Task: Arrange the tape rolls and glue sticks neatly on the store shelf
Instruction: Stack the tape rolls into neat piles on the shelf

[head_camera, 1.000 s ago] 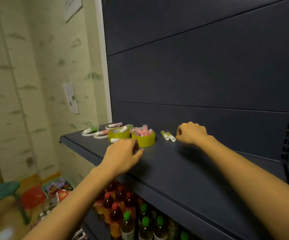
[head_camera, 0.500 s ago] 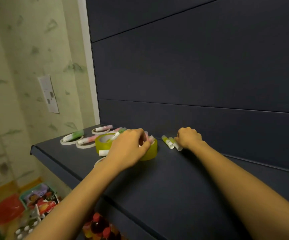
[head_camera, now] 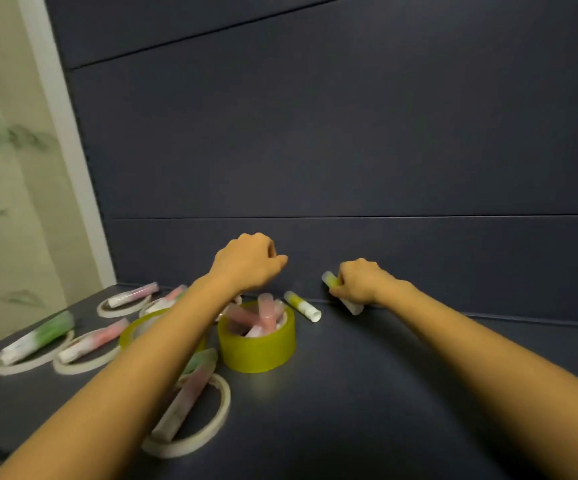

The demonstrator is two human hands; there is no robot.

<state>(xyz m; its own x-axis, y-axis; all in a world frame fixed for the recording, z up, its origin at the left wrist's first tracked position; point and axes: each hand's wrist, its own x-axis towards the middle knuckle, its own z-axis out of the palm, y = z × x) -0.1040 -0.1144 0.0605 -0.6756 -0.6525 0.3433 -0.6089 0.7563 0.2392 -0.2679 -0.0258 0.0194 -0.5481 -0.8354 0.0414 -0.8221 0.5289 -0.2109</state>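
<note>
Glue sticks are being sorted on the shelf (head_camera: 401,393): one yellow glue stick (head_camera: 329,279) is being held in the curled fingers of the right hand (head_camera: 360,282) by the back panel, another yellow stick (head_camera: 302,305) is lying between both hands, its long axis slanting toward the right hand, and the left hand (head_camera: 246,265), loosely fisted, is hovering above the yellow tape roll (head_camera: 256,344).

a dark shelf (head_camera: 367,393) carried two yellow tape rolls (head_camera: 257,344), the right one holding pink glue sticks (head_camera: 246,318), several thin white tape rings (head_camera: 190,415) with sticks lying across them, and a yellow glue stick (head_camera: 302,305) lying loose near the back.
</note>
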